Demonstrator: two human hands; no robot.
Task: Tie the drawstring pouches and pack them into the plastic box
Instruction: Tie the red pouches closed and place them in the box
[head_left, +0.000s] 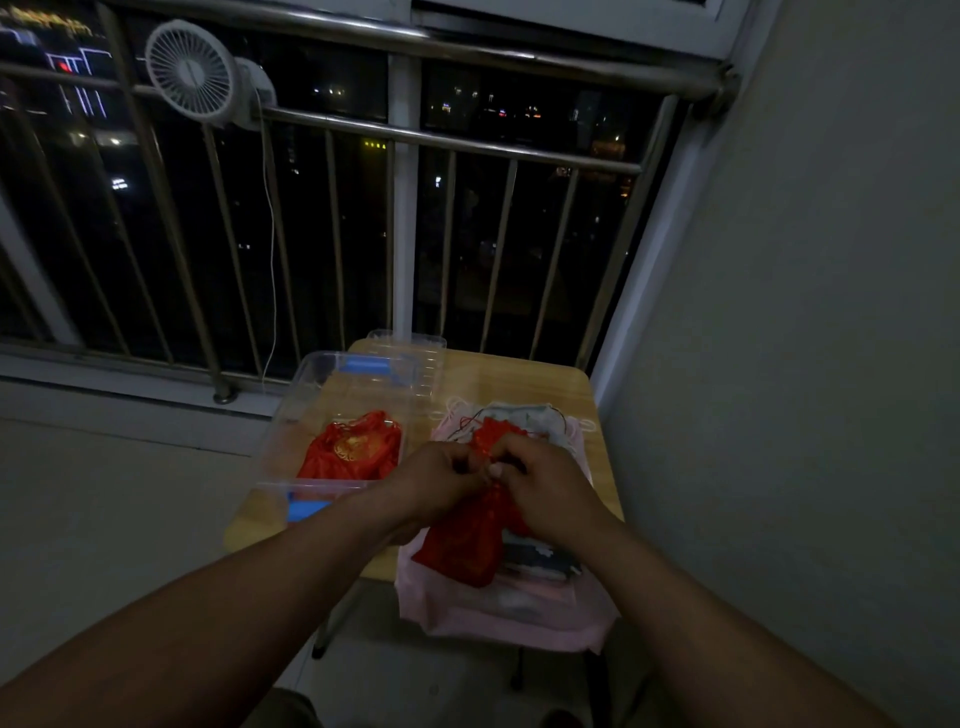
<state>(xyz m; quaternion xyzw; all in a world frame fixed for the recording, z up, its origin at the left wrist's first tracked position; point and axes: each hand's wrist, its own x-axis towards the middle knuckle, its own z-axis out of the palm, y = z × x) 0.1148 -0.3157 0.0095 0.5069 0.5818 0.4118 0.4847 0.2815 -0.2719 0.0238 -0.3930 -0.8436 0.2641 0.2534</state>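
Head view, dim light. I read both hands as closed on one item: the left hand (441, 480) and right hand (553, 488) pinch the gathered neck of a red pouch (467, 551), fingers curled, knuckles nearly touching. The pouch body hangs below the hands, over a pink bag (519, 618) that overhangs the near edge of the desk (524, 376). More pouches (535, 415), pale and grey, lie piled on the pink bag beyond the hands. The clear plastic box (291, 410) sits on the desk's left side, just beside the pile, with packed red pouches (353, 452) inside. I cannot tell whether the cord is knotted. A white fan (189, 70) is clipped to the railing (467, 145).
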